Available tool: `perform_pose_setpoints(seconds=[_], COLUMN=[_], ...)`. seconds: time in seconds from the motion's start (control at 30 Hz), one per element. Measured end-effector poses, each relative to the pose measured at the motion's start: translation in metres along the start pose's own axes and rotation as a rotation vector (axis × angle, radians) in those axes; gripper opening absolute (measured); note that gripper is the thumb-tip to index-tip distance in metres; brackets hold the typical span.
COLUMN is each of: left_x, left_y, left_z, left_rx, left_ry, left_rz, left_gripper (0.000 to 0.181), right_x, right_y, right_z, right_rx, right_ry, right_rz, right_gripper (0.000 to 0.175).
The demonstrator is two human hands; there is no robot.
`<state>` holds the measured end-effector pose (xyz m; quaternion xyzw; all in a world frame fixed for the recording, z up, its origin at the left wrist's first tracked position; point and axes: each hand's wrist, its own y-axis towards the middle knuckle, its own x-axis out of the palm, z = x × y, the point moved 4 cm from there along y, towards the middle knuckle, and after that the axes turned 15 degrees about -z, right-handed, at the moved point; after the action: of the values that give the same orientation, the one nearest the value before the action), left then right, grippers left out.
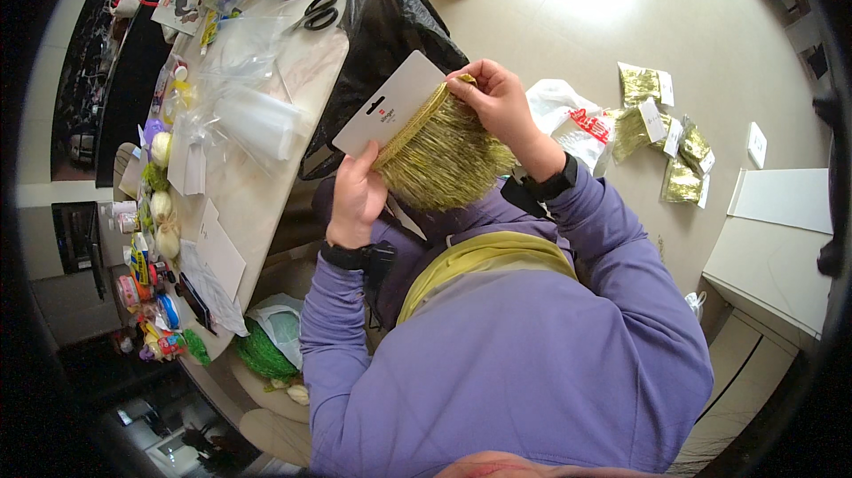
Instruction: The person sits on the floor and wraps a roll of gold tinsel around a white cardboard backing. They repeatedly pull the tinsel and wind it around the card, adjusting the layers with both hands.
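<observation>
A fringe of gold tinsel (446, 155) on a braided gold band lies along a white header card (393, 102) with a hang slot and small printing. My left hand (358, 195) pinches the lower left corner of the card and the band's end between thumb and fingers. At the other end of the band, my right hand (494, 95) grips its upper edge near the card's right corner. The strands hang down over my lap. Both hands are above my knees, beside the edge of a marble-patterned table (319, 72).
A black plastic bag (386, 12) hangs at the table's edge. Scissors (321, 12), clear plastic sleeves (256, 118) and white cards (219, 248) lie on the table. Several packets of gold tinsel (639, 86) and a white plastic bag (566, 118) rest on the floor.
</observation>
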<state>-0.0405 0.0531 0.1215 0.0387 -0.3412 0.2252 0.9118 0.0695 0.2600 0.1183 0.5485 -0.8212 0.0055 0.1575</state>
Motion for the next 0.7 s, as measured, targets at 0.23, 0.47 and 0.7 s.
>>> perform_pose_setpoints(seconds=[0.23,0.47,0.7], left_x=[-0.007,0.051,0.037], left_y=[0.037,0.024,0.018], left_z=[-0.04,-0.026,-0.035], left_rx=[-0.011,0.238,0.11], left_ry=[-0.233,-0.133,-0.015], left_rz=[0.189,0.048,0.191], left_gripper=[0.043,0.047,0.033], right_x=[0.054,0.072,0.087], right_y=[-0.021,-0.039,-0.048], right_z=[-0.043,-0.027,-0.021], right_rx=[-0.446,-0.568,-0.653], right_ry=[-0.62,-0.772,-0.94], right_rz=[0.107,0.035,-0.052], right_gripper=[0.014,0.015,0.022])
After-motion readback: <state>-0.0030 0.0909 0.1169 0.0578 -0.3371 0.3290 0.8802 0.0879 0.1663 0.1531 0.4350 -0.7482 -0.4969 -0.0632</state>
